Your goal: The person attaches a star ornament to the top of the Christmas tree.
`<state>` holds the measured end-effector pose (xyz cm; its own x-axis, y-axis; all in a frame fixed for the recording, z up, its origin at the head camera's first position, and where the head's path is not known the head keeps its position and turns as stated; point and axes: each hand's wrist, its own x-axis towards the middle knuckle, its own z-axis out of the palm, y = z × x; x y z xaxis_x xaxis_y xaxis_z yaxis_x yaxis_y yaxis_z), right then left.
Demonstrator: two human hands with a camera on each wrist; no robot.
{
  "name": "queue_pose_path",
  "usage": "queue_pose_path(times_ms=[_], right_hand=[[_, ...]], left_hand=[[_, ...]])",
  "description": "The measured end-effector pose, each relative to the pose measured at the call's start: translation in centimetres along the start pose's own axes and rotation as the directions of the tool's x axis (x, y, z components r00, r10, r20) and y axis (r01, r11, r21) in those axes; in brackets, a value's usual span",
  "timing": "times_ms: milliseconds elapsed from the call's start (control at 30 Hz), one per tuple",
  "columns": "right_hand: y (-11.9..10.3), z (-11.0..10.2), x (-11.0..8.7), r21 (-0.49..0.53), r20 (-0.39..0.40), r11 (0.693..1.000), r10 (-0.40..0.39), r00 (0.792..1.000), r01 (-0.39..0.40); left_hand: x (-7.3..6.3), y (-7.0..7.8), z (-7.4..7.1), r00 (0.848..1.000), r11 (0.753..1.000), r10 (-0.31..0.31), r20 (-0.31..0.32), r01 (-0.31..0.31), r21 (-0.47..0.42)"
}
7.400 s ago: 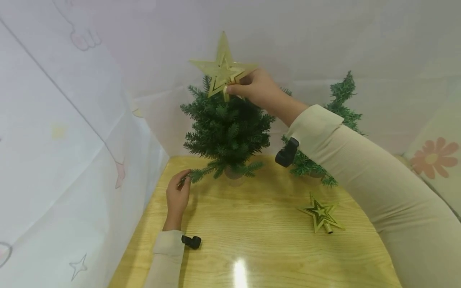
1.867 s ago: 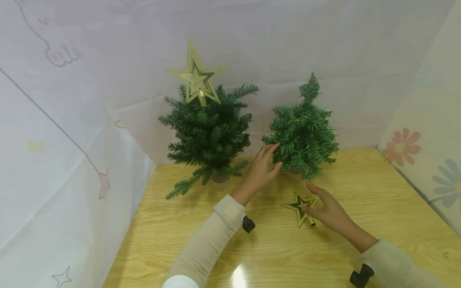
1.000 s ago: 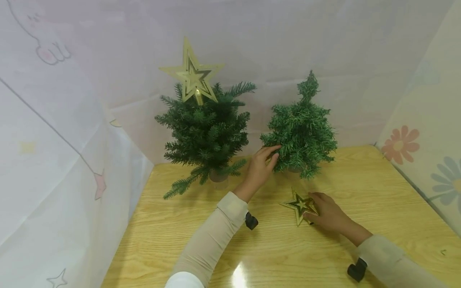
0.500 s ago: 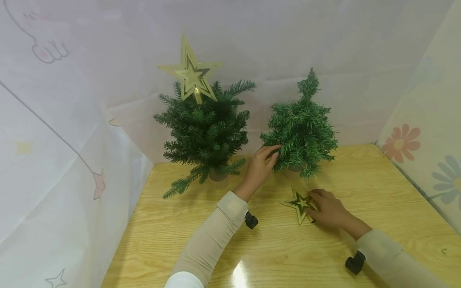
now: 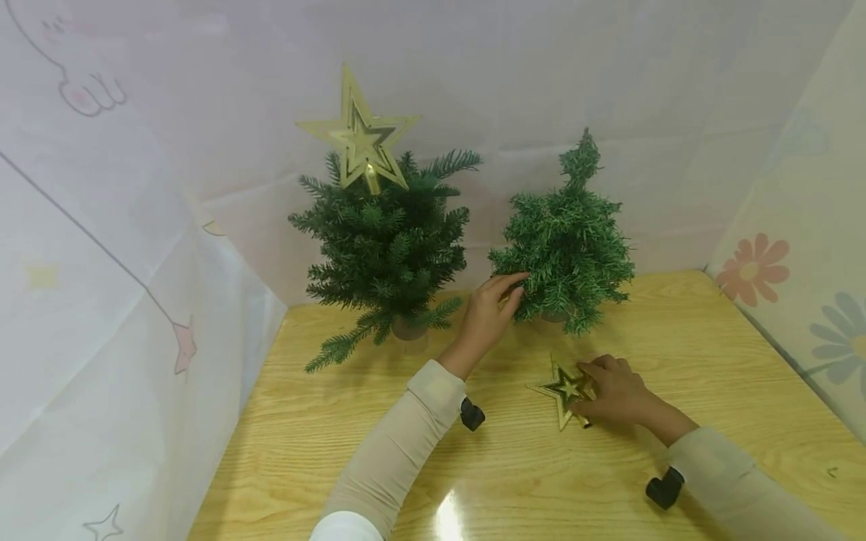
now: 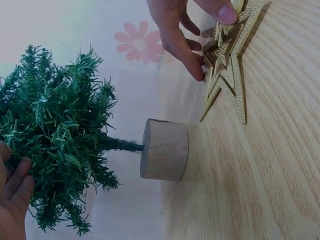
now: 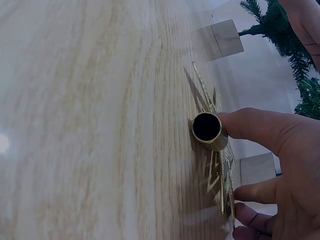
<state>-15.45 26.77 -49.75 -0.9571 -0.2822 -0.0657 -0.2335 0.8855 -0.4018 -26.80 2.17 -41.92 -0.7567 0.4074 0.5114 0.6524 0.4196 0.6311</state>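
The left hand (image 5: 483, 321) pinches the smaller tree (image 5: 568, 244) near the surface's (image 5: 379, 409) far edge, apparently steadying it; the right hand (image 5: 619, 394) grips the lower star (image 5: 570, 389), socket (image 7: 218, 143) uncovered.

You are at a small, screened-off corner, like a makeshift booth: creased, pale sheets (image 5: 501, 75), printed with a coral flower (image 5: 754, 269) and a cartoon figure (image 5: 91, 94), enclose the wood-grain table (image 5: 284, 451) on three sides. They hide the room beyond, so you cannot tell home from lab or office.
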Motion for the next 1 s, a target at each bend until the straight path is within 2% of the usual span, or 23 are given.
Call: queue_pose_path(times_ms=[133,667,800,1000], right_hand=[[-0.08,0.05,-0.11,-0.016,0.008,0.999,0.030,1.000,-0.030],[-0.49,-0.27,-0.32,-0.055,-0.042,0.990,0.127,0.991,-0.129],[-0.49,-0.17,-0.40,-0.081,-0.080,0.990,0.106,0.991,-0.113],[-0.59,-0.07,-0.31,-0.090,-0.209,0.994,0.036,0.977,-0.056]], left_hand=[[0.00,0.13,0.02,1.000,1.000,-0.001,-0.008,0.001,0.009],[-0.11,0.53,0.16,1.000,1.000,-0.008,-0.018,0.008,-0.008],[-0.15,0.44,0.18,1.000,1.000,-0.009,-0.014,0.009,-0.017],[-0.18,0.43,0.22,1.000,1.000,-0.006,-0.017,0.006,-0.017]])
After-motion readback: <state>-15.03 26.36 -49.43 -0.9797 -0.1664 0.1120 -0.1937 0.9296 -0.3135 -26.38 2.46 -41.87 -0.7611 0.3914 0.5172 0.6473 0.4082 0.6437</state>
